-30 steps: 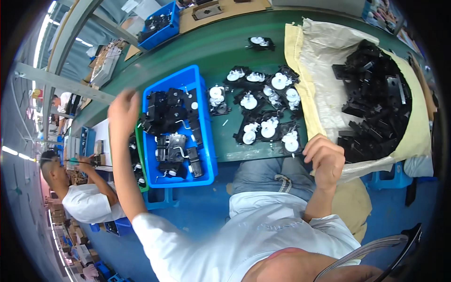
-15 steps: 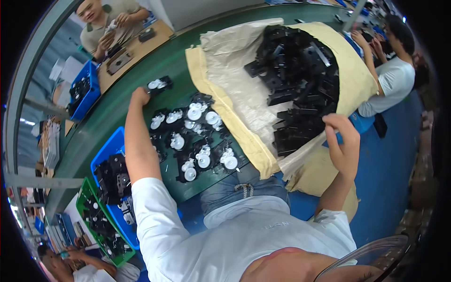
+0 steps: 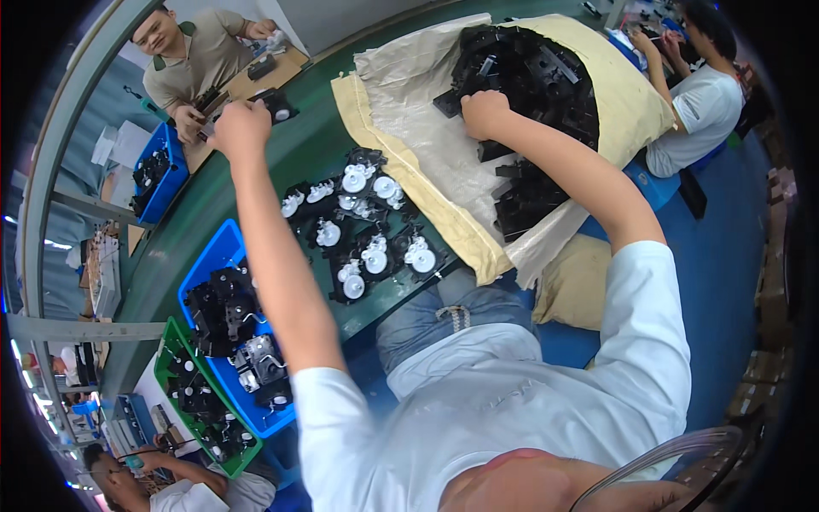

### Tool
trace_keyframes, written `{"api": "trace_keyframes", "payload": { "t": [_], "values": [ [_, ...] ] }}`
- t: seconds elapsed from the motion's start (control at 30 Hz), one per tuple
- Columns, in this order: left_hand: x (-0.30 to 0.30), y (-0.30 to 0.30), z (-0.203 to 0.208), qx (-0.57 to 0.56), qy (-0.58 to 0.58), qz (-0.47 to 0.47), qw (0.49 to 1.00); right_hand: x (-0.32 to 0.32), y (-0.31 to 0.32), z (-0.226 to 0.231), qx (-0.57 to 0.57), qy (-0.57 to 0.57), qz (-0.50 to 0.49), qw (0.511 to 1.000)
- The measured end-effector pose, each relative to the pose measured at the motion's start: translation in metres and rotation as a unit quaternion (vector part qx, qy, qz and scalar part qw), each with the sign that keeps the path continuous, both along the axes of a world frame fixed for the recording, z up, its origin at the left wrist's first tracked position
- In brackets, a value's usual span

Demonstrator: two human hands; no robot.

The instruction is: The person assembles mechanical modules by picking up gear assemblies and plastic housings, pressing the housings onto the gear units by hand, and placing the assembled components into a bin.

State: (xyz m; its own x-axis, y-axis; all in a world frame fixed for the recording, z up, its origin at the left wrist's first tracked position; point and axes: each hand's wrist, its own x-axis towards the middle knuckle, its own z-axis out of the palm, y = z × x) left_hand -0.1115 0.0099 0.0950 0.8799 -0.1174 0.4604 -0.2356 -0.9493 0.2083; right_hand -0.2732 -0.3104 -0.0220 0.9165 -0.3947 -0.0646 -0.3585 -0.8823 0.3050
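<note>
Our left hand [image 3: 241, 130] is in the upper left of the frame, fingers curled in, with a black part [image 3: 279, 104] just beside it on the right; we cannot tell whether the fingers grip it. Our right hand [image 3: 485, 114], at the upper centre, is bent narrow over the left edge of the black pieces [image 3: 531, 81] in an open pale sack [image 3: 409, 98]; whether it has hold of one, we cannot see. Lower than both hands, around the middle of the frame, our black assemblies with white gears [image 3: 374, 258] lie grouped on the green table [image 3: 312, 141]. At the lower left we have a blue bin [image 3: 223, 245] of black parts beside a green bin [image 3: 244, 461].
</note>
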Motion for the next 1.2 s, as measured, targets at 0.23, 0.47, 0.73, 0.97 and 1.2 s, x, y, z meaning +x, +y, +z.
{"api": "trace_keyframes", "payload": {
  "t": [0.23,0.47,0.73,0.97,1.2],
  "values": [
    [-0.153,-0.002,-0.003,-0.563,-0.124,-0.082,0.813,-0.002,0.006,0.000,0.015,-0.105,0.019,0.994],
    [-0.229,0.009,-0.062,-0.790,-0.069,-0.122,0.596,-0.048,0.015,0.071,0.593,-0.117,0.065,0.794],
    [-0.262,0.011,-0.106,-0.816,-0.038,-0.226,0.531,-0.182,0.107,0.088,0.813,-0.256,0.166,0.496],
    [-0.268,0.010,-0.104,-0.803,0.014,-0.212,0.557,-0.168,0.160,0.034,0.856,-0.315,0.305,0.274],
    [-0.272,0.005,-0.099,-0.733,-0.009,-0.147,0.664,-0.152,0.208,-0.003,0.832,-0.399,0.220,0.317]
  ]
}}
